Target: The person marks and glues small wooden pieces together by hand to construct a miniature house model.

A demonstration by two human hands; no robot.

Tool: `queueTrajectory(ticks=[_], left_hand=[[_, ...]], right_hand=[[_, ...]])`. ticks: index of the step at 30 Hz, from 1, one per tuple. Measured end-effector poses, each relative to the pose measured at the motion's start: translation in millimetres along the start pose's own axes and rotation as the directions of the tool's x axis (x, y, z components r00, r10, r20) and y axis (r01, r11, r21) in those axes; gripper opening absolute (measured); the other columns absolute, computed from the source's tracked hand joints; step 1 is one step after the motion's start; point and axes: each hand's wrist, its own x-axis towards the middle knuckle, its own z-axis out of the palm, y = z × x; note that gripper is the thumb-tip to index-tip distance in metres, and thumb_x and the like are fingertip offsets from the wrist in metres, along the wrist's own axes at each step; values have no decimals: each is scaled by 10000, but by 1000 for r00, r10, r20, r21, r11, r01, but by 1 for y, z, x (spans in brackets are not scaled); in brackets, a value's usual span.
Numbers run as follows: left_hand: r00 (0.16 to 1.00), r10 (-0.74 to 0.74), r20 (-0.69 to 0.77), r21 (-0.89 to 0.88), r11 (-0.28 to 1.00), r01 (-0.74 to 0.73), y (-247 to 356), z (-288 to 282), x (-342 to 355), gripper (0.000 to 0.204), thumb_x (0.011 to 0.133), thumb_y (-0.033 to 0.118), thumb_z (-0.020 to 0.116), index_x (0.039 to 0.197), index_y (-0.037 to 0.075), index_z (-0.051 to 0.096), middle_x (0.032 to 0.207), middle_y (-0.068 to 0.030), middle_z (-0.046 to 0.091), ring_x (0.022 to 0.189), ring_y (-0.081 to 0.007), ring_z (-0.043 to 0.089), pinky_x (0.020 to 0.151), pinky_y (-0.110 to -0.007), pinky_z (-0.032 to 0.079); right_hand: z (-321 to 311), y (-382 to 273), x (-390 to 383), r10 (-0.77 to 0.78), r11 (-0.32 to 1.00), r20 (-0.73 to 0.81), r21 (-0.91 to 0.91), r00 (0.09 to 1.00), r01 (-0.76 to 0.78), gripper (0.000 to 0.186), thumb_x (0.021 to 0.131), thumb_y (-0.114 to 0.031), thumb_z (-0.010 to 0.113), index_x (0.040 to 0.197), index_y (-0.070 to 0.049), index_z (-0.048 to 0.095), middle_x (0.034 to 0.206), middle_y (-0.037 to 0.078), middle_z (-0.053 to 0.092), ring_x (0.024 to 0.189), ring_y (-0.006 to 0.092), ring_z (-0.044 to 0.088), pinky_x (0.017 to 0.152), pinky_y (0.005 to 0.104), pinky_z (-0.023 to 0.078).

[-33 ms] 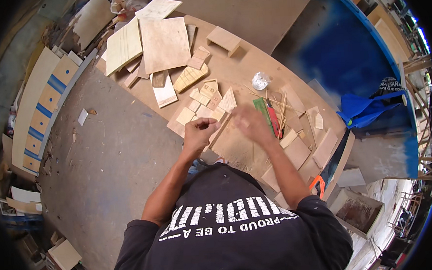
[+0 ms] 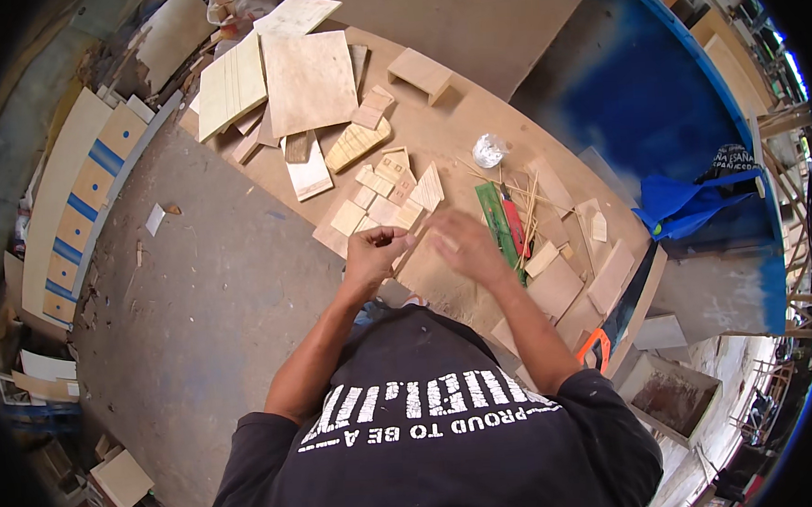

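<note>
My left hand (image 2: 374, 253) is curled into a fist above the near edge of the plywood workbench (image 2: 459, 127); nothing shows in it. Just to its right, my right hand (image 2: 461, 243) is blurred by motion, its fingers pointing toward the left hand. Both hover over small square plywood offcuts (image 2: 380, 204) and a flat board (image 2: 444, 284). Right of the right hand lie a green ruler (image 2: 493, 214), a red tool (image 2: 514, 228) and several thin wooden sticks (image 2: 530, 196).
A large plywood sheet (image 2: 310, 79) and slatted panels (image 2: 230, 84) lie at the bench's far end, beside a small wooden stool-shaped piece (image 2: 420, 72). A crumpled silver wad (image 2: 490, 148) sits mid-bench. Blue cloth (image 2: 688, 209) hangs at the right. An orange-handled tool (image 2: 595, 346) is at the bench edge. Concrete floor (image 2: 197, 292) lies to the left.
</note>
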Motion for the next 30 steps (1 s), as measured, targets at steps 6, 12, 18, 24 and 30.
queueTrajectory(ticks=[6, 12, 18, 24, 30], left_hand=[[978, -156, 141, 0, 988, 157, -28, 3, -8, 170, 852, 171, 799, 926, 33, 732, 761, 24, 654, 579, -31, 511, 424, -199, 346], [971, -163, 176, 30, 987, 160, -34, 6, -11, 177, 839, 174, 810, 917, 30, 741, 781, 7, 685, 590, -36, 541, 426, -197, 363], [973, -158, 166, 79, 986, 147, -32, 6, -17, 178, 820, 158, 816, 896, 15, 741, 765, 4, 682, 585, -40, 543, 421, -200, 371], [981, -123, 149, 111, 988, 107, -26, 3, -22, 173, 829, 147, 805, 918, 11, 745, 755, 2, 674, 548, -41, 524, 407, -209, 369], [958, 256, 126, 221, 935, -279, -26, -10, -19, 172, 856, 103, 761, 977, -18, 738, 821, -29, 679, 670, -70, 571, 558, -230, 447]], right_hand=[[21, -19, -29, 43, 997, 68, -62, 997, -39, 193, 769, -61, 686, 953, -72, 626, 945, 81, 619, 890, 268, 630, 743, 395, 494], [19, -21, -39, 70, 997, 91, -43, 993, -66, 148, 765, -62, 664, 901, -57, 606, 889, 90, 593, 854, 288, 615, 738, 409, 486], [23, -24, -48, 82, 997, 107, -16, 991, -81, 141, 773, -71, 658, 903, -55, 606, 876, 98, 587, 837, 297, 616, 735, 414, 496], [37, -30, -51, 106, 992, -95, 85, 990, -98, 127, 772, -22, 698, 885, -48, 647, 875, 90, 626, 733, 260, 613, 658, 353, 500], [43, -33, -50, 524, 754, -103, 518, 845, -404, 119, 796, 25, 771, 879, -26, 702, 848, 11, 632, 714, 79, 548, 637, 221, 434]])
